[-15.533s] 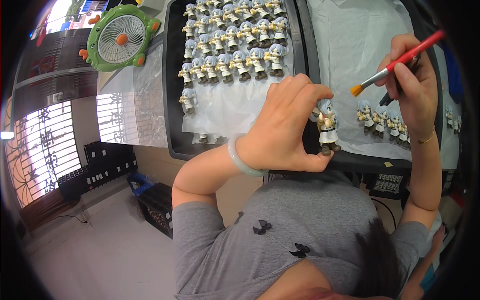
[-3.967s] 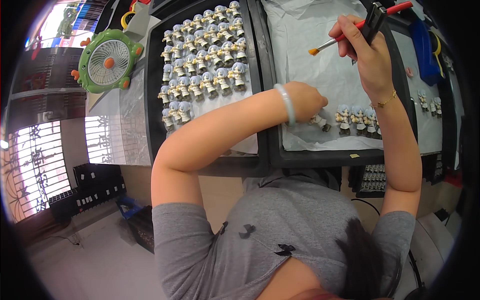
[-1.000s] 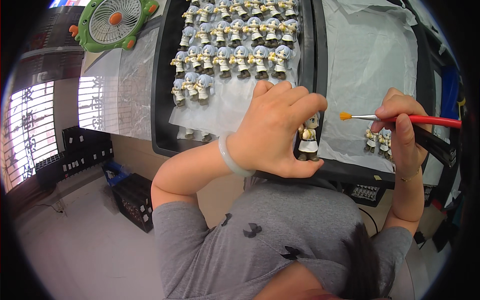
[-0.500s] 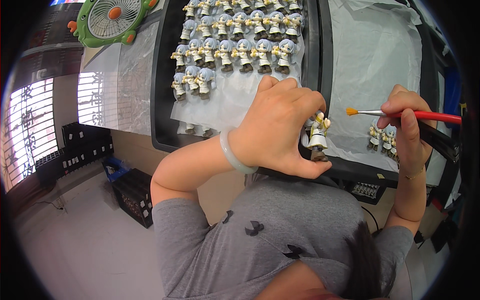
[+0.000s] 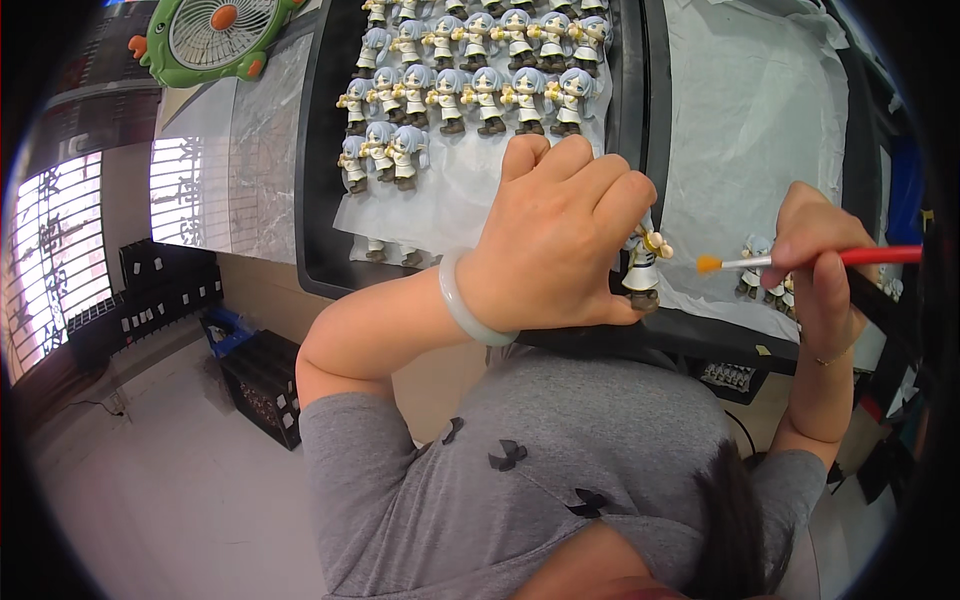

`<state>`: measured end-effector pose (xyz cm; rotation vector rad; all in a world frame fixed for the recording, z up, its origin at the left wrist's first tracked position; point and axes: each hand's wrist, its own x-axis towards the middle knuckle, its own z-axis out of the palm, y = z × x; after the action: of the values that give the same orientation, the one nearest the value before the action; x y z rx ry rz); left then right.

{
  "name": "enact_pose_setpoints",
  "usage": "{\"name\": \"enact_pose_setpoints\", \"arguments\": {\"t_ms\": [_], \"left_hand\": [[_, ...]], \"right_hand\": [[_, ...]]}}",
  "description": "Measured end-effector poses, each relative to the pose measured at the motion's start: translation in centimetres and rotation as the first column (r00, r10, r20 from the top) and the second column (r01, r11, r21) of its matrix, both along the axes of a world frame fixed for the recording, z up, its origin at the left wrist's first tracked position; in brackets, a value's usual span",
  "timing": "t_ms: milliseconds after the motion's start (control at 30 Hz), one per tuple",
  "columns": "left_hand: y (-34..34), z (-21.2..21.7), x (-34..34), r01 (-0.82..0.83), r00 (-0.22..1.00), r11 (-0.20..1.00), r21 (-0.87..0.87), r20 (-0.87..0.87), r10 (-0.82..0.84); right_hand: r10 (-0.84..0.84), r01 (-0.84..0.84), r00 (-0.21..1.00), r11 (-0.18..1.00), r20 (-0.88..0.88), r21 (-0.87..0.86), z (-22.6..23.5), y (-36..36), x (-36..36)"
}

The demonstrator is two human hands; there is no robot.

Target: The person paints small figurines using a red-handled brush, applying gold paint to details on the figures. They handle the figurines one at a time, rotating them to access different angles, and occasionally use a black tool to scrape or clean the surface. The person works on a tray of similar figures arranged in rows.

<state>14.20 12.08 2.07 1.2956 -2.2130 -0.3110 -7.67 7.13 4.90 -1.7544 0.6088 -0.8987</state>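
My left hand [image 5: 560, 240] grips a small toy figurine [image 5: 643, 268] with a white dress and brown base, held upright in front of my chest. My right hand [image 5: 815, 262] holds a red-handled paintbrush [image 5: 800, 258] whose orange tip sits just right of the figurine, close to its arm. A pale bangle circles my left wrist. Several matching blue-haired figurines [image 5: 470, 85] stand in rows on white paper in the left black tray [image 5: 318, 180]. A few more figurines [image 5: 762, 280] stand behind my right hand on the right tray's white paper [image 5: 760, 130].
A green desk fan [image 5: 215, 35] stands at the far left of the bench. Black crates [image 5: 255, 375] sit on the floor below the bench edge. Dark racks and a blue object line the right rim.
Since half a second ago the brush tip has come nearer to the figurine, and the figurine has stayed in my left hand. Seconds earlier, the left hand reached down to the right tray.
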Motion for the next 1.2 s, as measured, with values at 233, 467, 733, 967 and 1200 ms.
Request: {"name": "enact_pose_setpoints", "arguments": {"t_ms": [233, 467, 733, 967, 1200], "left_hand": [[0.1, 0.3, 0.2, 0.003, 0.999, 1.0, -0.014, 0.04, -0.002], [-0.3, 0.0, 0.0, 0.038, 0.99, 0.999, 0.008, -0.133, -0.037], [-0.5, -0.4, 0.3, 0.156, 0.977, 0.974, 0.163, -0.17, -0.128], [-3.6, 1.0, 6.6, 0.144, 0.863, 0.938, 0.315, -0.504, 0.037], [-0.7, -1.5, 12.6, -0.075, 0.995, 0.951, 0.299, 0.091, 0.05]], "right_hand": [[0.079, -0.108, 0.969, 0.988, -0.234, -0.114, -0.1, 0.5, 0.8], [0.05, -0.061, 0.994, 0.991, -0.092, -0.118, -0.2, 0.3, 0.7], [-0.098, 0.06, 0.983, 0.971, -0.154, -0.233, -0.2, 0.0, 1.1], [-0.401, 0.401, 0.916, 0.916, 0.0, -0.026, -1.0, -2.1, -2.4], [-0.288, 0.286, 0.958, 0.955, -0.011, -0.084, -0.1, -0.9, -1.1]]}}
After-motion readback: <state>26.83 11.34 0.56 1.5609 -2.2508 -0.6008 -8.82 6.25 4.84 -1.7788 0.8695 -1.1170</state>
